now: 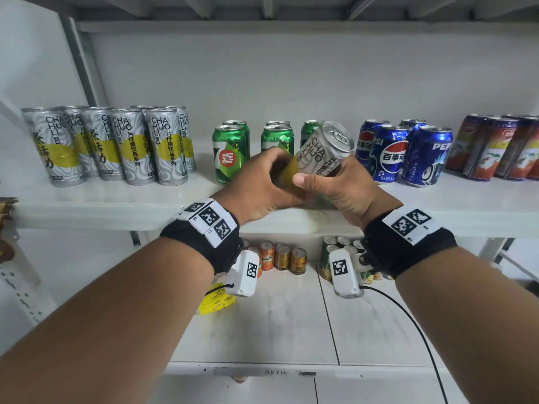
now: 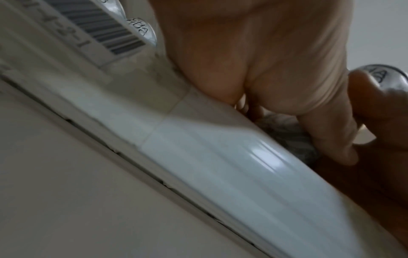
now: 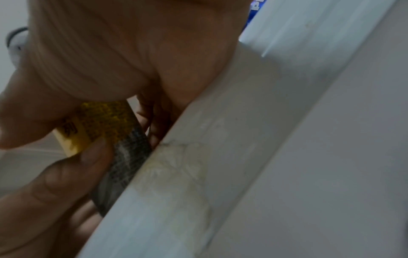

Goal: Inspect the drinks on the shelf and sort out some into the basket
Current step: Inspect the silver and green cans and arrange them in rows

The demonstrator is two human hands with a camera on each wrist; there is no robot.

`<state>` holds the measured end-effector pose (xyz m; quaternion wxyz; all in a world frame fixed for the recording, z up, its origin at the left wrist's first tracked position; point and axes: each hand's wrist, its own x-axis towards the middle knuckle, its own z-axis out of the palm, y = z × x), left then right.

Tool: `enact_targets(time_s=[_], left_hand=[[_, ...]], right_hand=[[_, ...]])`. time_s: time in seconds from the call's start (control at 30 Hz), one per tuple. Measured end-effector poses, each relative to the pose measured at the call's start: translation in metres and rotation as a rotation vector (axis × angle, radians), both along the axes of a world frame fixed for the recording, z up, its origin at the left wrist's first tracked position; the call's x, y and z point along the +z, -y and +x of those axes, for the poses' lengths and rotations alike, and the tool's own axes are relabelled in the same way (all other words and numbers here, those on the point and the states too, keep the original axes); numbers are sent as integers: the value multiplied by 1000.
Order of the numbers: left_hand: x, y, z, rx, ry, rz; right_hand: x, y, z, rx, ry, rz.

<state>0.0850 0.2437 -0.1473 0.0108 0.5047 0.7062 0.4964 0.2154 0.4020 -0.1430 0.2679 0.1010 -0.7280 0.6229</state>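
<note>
**Can under inspection, both hands engaged**

Fingers (image 1: pixel 274 158) of the left hand (image 1: pixel 259 185) curl round the lower half of a silver-and-yellow tea can (image 1: pixel 318 154); the right hand (image 1: pixel 335 182) clasps the same can from the other side, thumb pressed across its yellow band. The can is held tilted, top leaning up and to the right, just above the front edge of the shelf (image 1: pixel 116 205) and clear of it. The right wrist view shows fine print on the yellow panel beneath the thumb.

Judgement: the inspection step is in hand, and this can has not yet been sorted. The next move calls for turning it to read the print, then either restocking it or carrying it to the basket, which no view shows.

Behind, on the shelf, stand the matching tea cans (image 1: pixel 116 144) at left, green cans (image 1: pixel 233 153) centre, blue cola cans (image 1: pixel 408 153) right, and red cans (image 1: pixel 495 147) at far right.
</note>
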Motion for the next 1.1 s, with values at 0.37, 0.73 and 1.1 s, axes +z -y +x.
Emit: enact_targets(time_s=[0.37,0.73,1.1], left_hand=[[-2,4,0,-146,240,56],[3,2,6,-139,146,-14],[2,0,7,-127,146,-27]], right_hand=[[1,-3,-2,-48,54,-138],[1,1,-1,-89,7,-136],[-1,-1,-4,-189,6,-57]])
